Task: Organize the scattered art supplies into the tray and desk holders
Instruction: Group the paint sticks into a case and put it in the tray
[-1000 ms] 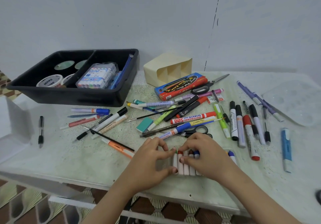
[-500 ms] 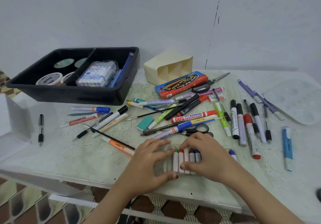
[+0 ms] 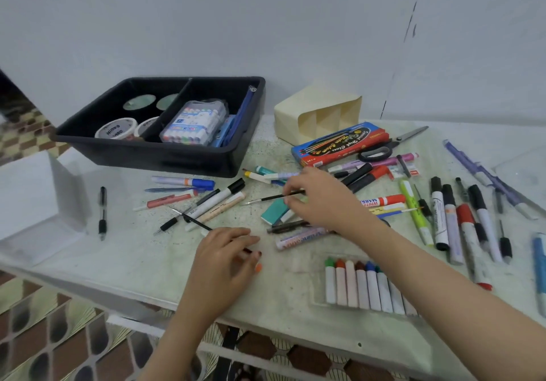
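My right hand [image 3: 319, 203] pinches a thin black-handled paintbrush [image 3: 266, 199] between thumb and fingertips, low over the middle of the heap on the pale speckled table [image 3: 141, 262]. My left hand [image 3: 224, 253] lies nearer me, fingers bent over an orange-tipped pen [image 3: 258, 267] and the end of a second thin dark brush [image 3: 192, 221]. I cannot tell whether it truly grips either (the fingers hide the contact).

I judge the job barely begun. The black plastic divided tray [image 3: 159, 159] at the back left holds only rolls of white tape [image 3: 116, 129] in its left compartment. Its right compartment has a clear case of coloured markers [image 3: 193, 123] with something blue beside it. The cream plastic desk holder [image 3: 319, 109] lies on its side, and its compartments show nothing inside.

Left loose on the table are:
- a row of paper-wrapped crayons in a clear sleeve [image 3: 363, 286] by my right forearm
- a red-and-blue pencil box [image 3: 339, 144]
- grey-handled scissors [image 3: 381, 151]
- a teal eraser [image 3: 274, 212]
- a spread of whiteboard markers [image 3: 443, 218] and pens to the right

The holder will want righting before brushes go in.
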The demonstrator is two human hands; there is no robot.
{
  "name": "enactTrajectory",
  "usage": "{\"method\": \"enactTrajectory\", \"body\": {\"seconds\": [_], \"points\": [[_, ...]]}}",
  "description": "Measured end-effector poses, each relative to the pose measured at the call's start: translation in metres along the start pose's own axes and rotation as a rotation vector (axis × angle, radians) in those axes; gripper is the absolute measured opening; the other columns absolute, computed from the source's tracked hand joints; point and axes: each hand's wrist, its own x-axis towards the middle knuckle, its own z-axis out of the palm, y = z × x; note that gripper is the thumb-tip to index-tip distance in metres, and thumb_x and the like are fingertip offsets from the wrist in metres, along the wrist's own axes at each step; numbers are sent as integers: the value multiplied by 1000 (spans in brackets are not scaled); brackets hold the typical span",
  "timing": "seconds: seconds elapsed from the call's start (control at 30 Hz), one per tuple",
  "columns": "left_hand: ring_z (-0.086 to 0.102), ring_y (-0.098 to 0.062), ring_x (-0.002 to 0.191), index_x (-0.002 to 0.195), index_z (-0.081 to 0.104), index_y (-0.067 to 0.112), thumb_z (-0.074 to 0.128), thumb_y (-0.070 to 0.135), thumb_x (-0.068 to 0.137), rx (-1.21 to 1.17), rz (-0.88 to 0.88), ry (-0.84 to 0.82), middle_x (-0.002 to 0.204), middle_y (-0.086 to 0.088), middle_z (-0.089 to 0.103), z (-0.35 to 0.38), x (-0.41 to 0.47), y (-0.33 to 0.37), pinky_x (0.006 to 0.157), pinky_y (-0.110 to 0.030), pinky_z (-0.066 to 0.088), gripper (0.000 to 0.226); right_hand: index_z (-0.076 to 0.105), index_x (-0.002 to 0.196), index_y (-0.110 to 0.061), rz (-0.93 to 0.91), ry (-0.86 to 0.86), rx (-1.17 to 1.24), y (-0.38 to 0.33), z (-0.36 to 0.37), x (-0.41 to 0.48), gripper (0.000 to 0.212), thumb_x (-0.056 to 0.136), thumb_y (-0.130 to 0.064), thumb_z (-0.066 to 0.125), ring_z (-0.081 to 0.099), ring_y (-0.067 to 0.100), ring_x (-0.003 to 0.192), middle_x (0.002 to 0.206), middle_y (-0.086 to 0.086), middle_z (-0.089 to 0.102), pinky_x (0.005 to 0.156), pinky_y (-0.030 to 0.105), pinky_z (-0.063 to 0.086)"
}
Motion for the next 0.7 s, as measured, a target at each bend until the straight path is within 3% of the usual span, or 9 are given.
{"method": "enactTrajectory", "body": {"seconds": [0.13, 0.23, 0.5, 0.57, 0.7], "points": [[54, -4, 103, 99, 71, 28, 50, 45, 85, -80, -37, 2, 107, 16, 63, 0, 1, -9, 90, -37, 45, 30, 64, 116, -21, -45, 104, -17, -12, 24, 48, 28, 89, -26, 56, 47, 20, 102, 108, 5, 51, 82, 29, 37], [53, 0, 103, 97, 72, 29, 52, 45, 84, -115, -52, 23, 105, 19, 63, -1, 1, -9, 91, -34, 43, 28, 64, 119, -21, -73, 115, -174, -18, 40, 71, 31, 91, -27, 53, 47, 25, 105, 113, 8, 50, 78, 30, 33], [49, 5, 103, 95, 72, 30, 53, 45, 82, -124, -66, 30, 103, 21, 62, -2, 2, -9, 92, -21, 34, 27, 65, 102, -7, 5, 196, -356, -18, 56, 90, 25, 90, -28, 57, 46, 27, 109, 115, 10, 53, 86, 34, 35], [49, 4, 103, 95, 72, 30, 53, 45, 82, -124, -63, 31, 103, 21, 62, -2, 2, -9, 92, -23, 35, 27, 66, 99, -8, 17, 217, -273, -12, 56, 88, 23, 87, -27, 59, 47, 27, 105, 111, 10, 54, 84, 35, 35], [52, -1, 103, 94, 72, 29, 53, 44, 82, -100, -60, 37, 103, 18, 63, -1, 1, -9, 92, -28, 38, 27, 59, 85, -14, 41, 321, 229, -6, 45, 63, 8, 83, -21, 63, 50, 12, 80, 86, -1, 59, 70, 27, 39]]}}
